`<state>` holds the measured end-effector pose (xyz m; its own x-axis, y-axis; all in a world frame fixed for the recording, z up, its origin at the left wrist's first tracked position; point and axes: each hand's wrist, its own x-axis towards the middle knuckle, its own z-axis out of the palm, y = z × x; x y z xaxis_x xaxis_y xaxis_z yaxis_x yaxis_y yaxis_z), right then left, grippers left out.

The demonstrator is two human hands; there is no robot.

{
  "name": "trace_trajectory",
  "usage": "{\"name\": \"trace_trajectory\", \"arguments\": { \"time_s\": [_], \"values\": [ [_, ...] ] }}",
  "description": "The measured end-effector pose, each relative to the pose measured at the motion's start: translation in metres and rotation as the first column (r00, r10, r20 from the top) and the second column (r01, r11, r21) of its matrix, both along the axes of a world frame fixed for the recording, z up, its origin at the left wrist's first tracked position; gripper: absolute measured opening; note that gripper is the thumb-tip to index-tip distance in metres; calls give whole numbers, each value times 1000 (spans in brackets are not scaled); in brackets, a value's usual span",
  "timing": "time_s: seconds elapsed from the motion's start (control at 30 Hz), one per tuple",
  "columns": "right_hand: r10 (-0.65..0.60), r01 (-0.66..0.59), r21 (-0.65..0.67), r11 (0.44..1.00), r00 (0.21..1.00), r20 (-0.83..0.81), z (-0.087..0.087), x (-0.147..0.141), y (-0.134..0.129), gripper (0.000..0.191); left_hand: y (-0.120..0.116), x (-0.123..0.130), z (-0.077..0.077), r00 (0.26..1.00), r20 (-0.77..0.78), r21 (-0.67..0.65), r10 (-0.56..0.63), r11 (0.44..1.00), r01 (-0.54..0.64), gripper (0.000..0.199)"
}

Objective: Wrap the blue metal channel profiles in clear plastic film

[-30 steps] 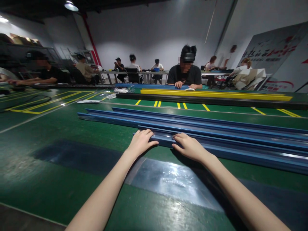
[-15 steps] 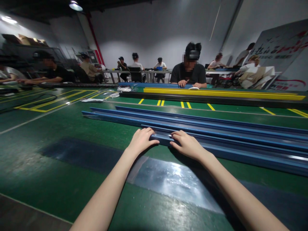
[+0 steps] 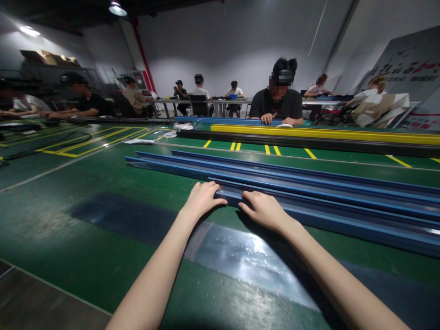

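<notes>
A long blue channel [image 3: 319,219] lies nearest to me on the green table [image 3: 113,261], running off to the right. My left hand [image 3: 204,198] is closed around its left end, fingers over the far side and thumb on the near face. Just to the right, my right hand [image 3: 261,207] rests at the same channel's near edge, thumb and fingers apart. More blue channels [image 3: 161,164] lie side by side behind it and reach farther left. A dark strip with a shiny clear part [image 3: 247,252] lies flat on the table in front of my hands.
Across the table, a yellow channel [image 3: 309,134] lies behind a black one [image 3: 240,138]. A person in a dark shirt [image 3: 256,106] leans over there with both hands on the work. Plastic bags [image 3: 168,134] lie at the back. Other people sit farther away.
The view has turned slightly left, so the background sits farther right. My right hand has shifted a little left along the channel and its fingers look looser. My left hand keeps its place.
</notes>
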<state>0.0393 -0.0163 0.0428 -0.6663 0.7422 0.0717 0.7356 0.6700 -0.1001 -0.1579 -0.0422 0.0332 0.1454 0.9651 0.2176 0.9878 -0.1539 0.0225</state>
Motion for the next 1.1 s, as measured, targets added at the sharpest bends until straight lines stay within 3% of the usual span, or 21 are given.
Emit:
{"name": "trace_trajectory", "arguments": {
  "time_s": [0.43,0.67,0.87,1.1],
  "values": [
    [-1,-1,67,998,1000,27,-2,-16,0,27,-1,-7,3,997,-41,-42,60,997,-61,39],
    [-4,3,28,1000,999,32,2,-22,0,26,-1,-11,4,995,-47,-48,85,995,-87,39],
    [-51,51,7,999,998,44,5,0,-2,28,-3,-11,6,997,-50,-14,65,998,-65,40],
    [-154,155,-7,988,987,43,5,48,-1,30,-1,25,0,991,-16,58,-132,989,133,36]
  ]
}}
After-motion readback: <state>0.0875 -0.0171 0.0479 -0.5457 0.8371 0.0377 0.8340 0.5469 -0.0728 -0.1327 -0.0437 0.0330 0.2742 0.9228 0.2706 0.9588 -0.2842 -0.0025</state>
